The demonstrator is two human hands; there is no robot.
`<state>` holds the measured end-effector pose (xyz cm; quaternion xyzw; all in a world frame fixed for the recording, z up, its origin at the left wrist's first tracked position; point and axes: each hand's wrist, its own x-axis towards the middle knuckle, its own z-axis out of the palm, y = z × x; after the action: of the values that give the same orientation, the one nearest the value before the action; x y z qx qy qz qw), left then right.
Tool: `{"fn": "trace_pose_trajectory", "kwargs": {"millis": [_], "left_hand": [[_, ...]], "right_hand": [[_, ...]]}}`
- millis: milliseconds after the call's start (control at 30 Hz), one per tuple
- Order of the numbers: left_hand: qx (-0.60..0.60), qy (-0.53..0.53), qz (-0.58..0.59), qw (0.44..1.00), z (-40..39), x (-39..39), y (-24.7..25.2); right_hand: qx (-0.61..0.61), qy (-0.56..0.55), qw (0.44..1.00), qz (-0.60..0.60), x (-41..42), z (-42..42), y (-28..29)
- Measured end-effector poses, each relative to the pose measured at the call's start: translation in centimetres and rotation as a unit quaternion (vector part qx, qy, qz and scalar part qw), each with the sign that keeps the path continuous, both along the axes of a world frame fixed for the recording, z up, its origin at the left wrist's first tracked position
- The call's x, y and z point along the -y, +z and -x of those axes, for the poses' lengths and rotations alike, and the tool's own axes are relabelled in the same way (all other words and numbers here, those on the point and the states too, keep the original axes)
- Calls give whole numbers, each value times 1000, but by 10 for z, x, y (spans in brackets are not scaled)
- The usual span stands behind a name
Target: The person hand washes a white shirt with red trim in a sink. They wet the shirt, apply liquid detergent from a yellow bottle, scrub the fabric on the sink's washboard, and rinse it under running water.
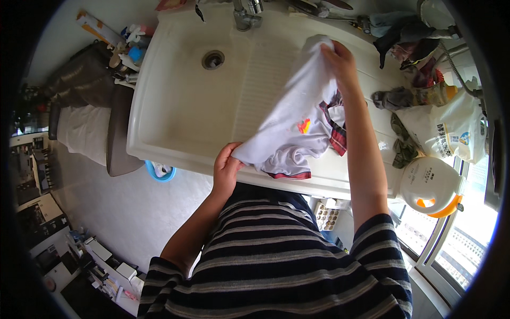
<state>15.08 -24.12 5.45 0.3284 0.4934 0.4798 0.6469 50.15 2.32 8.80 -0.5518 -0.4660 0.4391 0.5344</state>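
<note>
A white shirt [293,105] with red plaid trim and a small red and yellow emblem is stretched between my two hands over the ribbed right side of a white laundry sink [179,131]. My left hand [227,169] pinches a lower edge of the cloth near the sink's front rim. Farther back and to the right, my right hand [340,63] grips another edge. The rest of the garment lies bunched on the washboard side, its plaid collar and hem showing. A metal faucet [243,20] stands at the back, and the drain [213,60] is in the basin at the left.
Dark socks [402,153], a white plastic bag [446,123] and a white and orange container [430,183] crowd the right side. Bottles [135,54] stand beyond the sink's left edge, near a brown leather sofa [119,131]. A blue basin [161,177] is on the floor.
</note>
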Motion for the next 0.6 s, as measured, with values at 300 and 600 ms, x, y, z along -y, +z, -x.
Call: {"fn": "trace_pose_trajectory", "kwargs": {"millis": [300, 600], "left_hand": [[-407, -48, -250, 878, 1, -33, 30], [-564, -228, -349, 713, -51, -70, -5]], "right_hand": [[647, -10, 762, -37, -3, 131, -50], [483, 157, 857, -87, -15, 117, -43]]}}
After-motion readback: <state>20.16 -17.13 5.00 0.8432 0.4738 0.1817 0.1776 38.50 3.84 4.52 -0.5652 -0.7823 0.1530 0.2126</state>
